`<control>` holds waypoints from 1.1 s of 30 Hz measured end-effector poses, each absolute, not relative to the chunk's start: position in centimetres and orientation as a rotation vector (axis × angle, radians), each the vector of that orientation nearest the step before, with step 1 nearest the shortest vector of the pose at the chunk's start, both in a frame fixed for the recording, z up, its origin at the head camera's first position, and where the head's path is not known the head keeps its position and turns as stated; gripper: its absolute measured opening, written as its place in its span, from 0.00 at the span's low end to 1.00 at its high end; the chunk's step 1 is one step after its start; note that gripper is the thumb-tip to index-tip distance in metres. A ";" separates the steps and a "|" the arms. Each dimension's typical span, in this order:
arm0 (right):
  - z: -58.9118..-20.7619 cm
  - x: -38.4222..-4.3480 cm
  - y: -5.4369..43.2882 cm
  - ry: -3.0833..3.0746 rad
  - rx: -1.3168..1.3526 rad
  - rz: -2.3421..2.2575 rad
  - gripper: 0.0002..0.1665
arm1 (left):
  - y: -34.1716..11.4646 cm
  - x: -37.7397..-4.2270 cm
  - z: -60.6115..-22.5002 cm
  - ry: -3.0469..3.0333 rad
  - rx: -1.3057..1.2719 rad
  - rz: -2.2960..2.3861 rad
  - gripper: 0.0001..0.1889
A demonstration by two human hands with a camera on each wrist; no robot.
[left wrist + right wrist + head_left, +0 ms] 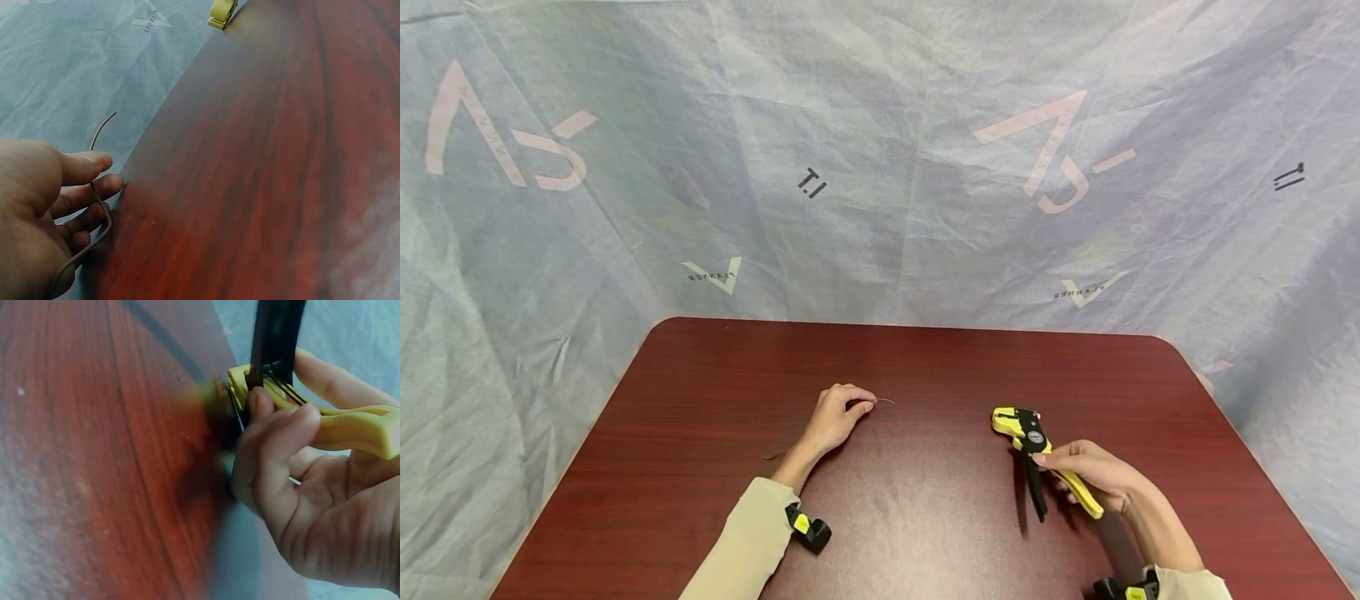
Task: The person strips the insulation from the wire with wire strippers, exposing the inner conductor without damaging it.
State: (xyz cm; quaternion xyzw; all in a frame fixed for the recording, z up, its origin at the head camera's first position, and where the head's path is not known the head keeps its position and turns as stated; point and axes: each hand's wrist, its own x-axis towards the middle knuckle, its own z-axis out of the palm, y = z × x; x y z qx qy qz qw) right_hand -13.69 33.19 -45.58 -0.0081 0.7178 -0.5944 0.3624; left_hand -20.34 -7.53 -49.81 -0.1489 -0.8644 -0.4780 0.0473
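Between thumb and forefinger, my left hand [837,421] pinches a thin brownish wire [103,215]. A short curved end of the wire sticks out past the fingertips, and its other part runs back under the palm toward the wrist. My right hand [1097,468] grips a yellow and black wire stripper [1034,436] by its yellow handle [356,428], fingers curled round it. The stripper's head points away and to the left in the head view, its black handle [1036,492] spread apart from the yellow one. Tool and wire are well apart.
Both hands are over a dark red wood-grain table [715,392] with rounded far corners. A grey-white printed cloth [880,167] hangs behind and along its sides. Each wrist carries a small black camera, the left camera [808,529] near the sleeve cuff.
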 end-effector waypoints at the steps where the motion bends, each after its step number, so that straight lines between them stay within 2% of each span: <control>1: -45.6 -13.7 33.2 1.815 -0.013 -1.549 0.13 | -7.5 -20.3 -49.8 -2.637 -0.465 -1.449 0.05; 13: -47.0 -13.1 33.2 1.356 0.002 -1.811 0.15 | -7.4 -20.3 -49.7 -2.648 -0.449 -1.464 0.06; 25: -47.6 -12.5 32.9 1.268 -0.043 -1.837 0.17 | -7.5 -20.2 -49.6 -2.644 -0.463 -1.475 0.06; 33: -47.4 -12.1 32.7 1.227 0.023 -1.867 0.18 | -7.5 -20.2 -49.6 -2.645 -0.486 -1.439 0.06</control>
